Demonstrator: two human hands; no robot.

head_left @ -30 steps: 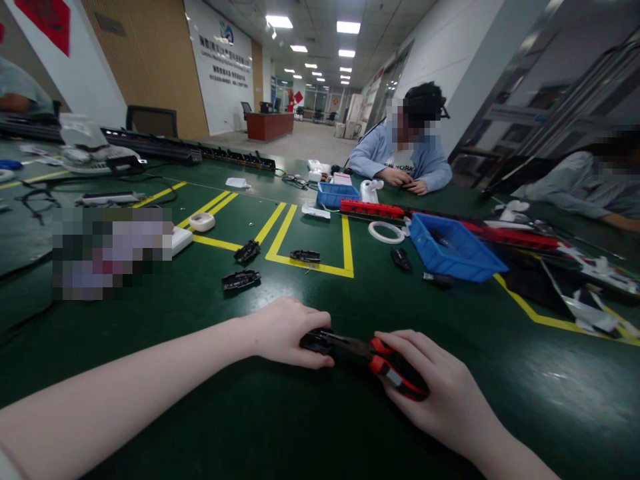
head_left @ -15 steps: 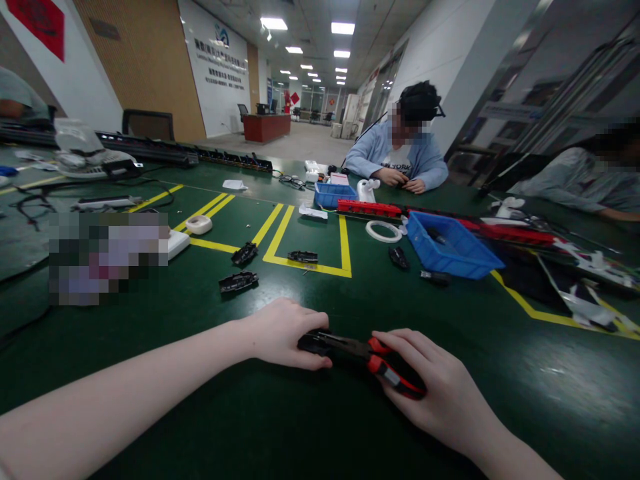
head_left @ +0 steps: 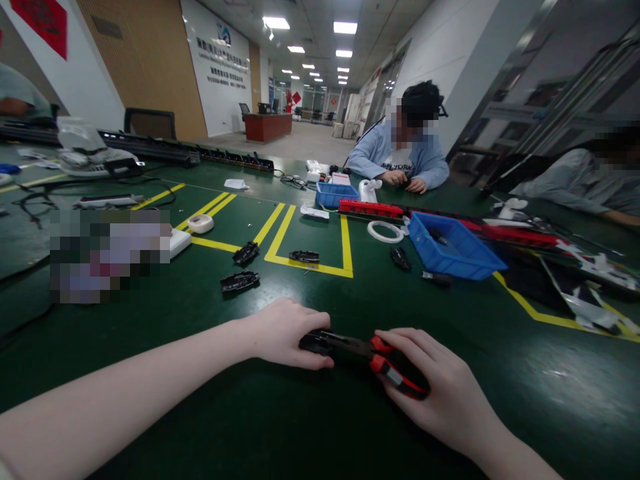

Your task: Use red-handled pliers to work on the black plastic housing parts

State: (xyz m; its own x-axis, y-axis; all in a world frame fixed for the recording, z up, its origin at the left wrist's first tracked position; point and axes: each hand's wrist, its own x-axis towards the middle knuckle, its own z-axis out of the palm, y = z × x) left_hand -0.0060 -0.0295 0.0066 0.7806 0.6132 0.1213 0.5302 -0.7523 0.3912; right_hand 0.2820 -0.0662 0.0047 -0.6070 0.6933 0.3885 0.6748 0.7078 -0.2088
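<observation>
My left hand (head_left: 290,333) is closed on a small black plastic part (head_left: 316,342), gripping it between thumb and fingers just above the green table. In my right hand (head_left: 435,370) are pliers (head_left: 384,363) with red and black handles, which stand somewhat apart. Their dark jaws reach left to the black part and meet its right end; whether they clamp it I cannot tell. Beyond my left hand lie similar black parts, one (head_left: 240,282) nearest, another (head_left: 247,253) behind it and a third (head_left: 304,257) by the yellow tape.
A blue bin (head_left: 457,257) holding a dark item stands at the right, with black pieces (head_left: 400,258) beside it. White tape rolls (head_left: 385,231), a smaller blue bin (head_left: 336,195) and red strips (head_left: 370,209) lie farther back. A co-worker (head_left: 400,157) sits across the table.
The view has shifted very slightly. Both hands, the pliers and the black part keep nearly the same positions.
</observation>
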